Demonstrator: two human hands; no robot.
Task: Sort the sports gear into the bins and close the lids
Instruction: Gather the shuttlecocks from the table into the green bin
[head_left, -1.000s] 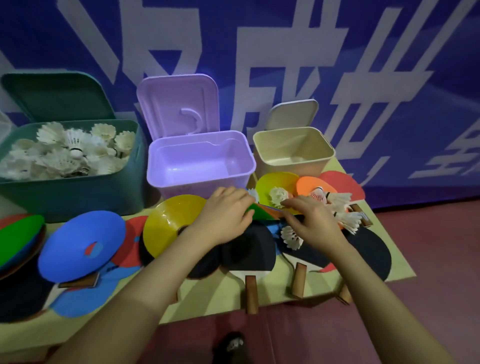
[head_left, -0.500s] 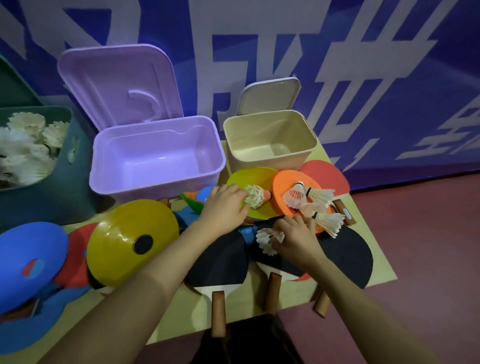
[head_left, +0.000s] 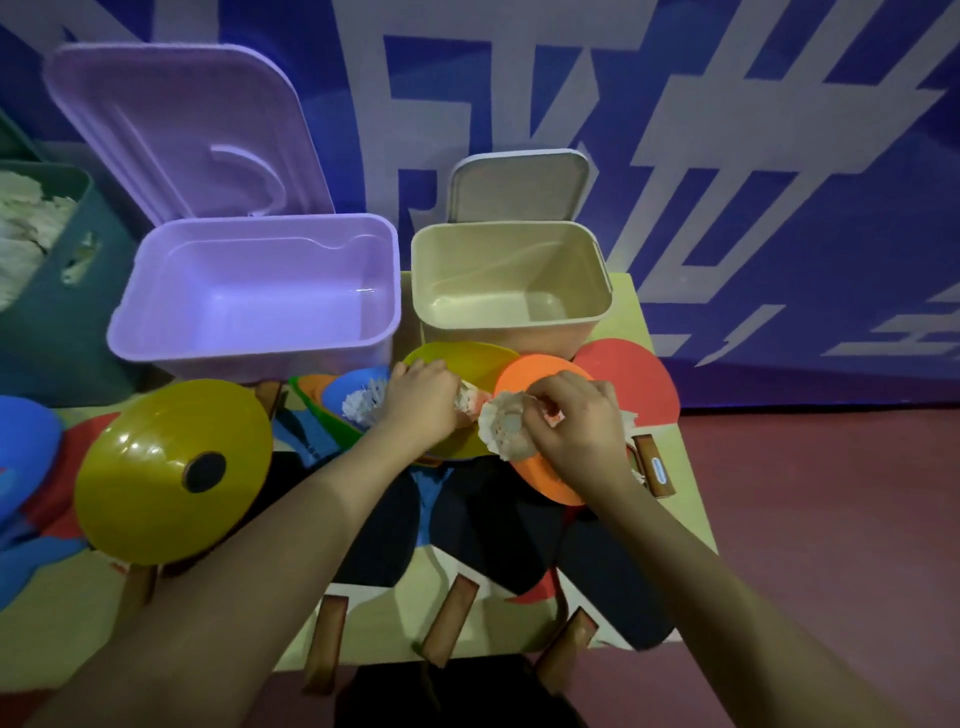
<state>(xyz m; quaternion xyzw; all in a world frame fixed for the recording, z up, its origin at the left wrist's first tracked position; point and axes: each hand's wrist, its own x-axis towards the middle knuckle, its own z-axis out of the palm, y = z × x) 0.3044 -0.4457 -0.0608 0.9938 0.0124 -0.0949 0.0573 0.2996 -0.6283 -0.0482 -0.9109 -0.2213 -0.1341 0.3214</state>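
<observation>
My left hand (head_left: 420, 402) is closed around white shuttlecocks (head_left: 362, 404) whose feathers stick out on both sides of the fist, over a yellow-green disc cone (head_left: 462, 358). My right hand (head_left: 576, 421) grips another bunch of shuttlecocks (head_left: 503, 431) above an orange disc cone (head_left: 540, 371). Behind them stand an open purple bin (head_left: 254, 296) and an open beige bin (head_left: 511, 280), both with nothing inside and lids raised. A dark green bin (head_left: 47, 291) at the left edge holds several shuttlecocks. Black table tennis paddles (head_left: 488, 519) lie under my forearms.
A large yellow disc cone (head_left: 166, 467) lies at the left front, with blue (head_left: 26, 447) and red discs beside it. A red disc (head_left: 631, 374) lies right of the orange one. Wooden paddle handles (head_left: 449, 618) overhang the table's front edge. A blue banner backs the table.
My view has shifted right and closer. Both hands moved up onto the disc cones and gathered the loose shuttlecocks that lay on the orange and yellow-green discs.
</observation>
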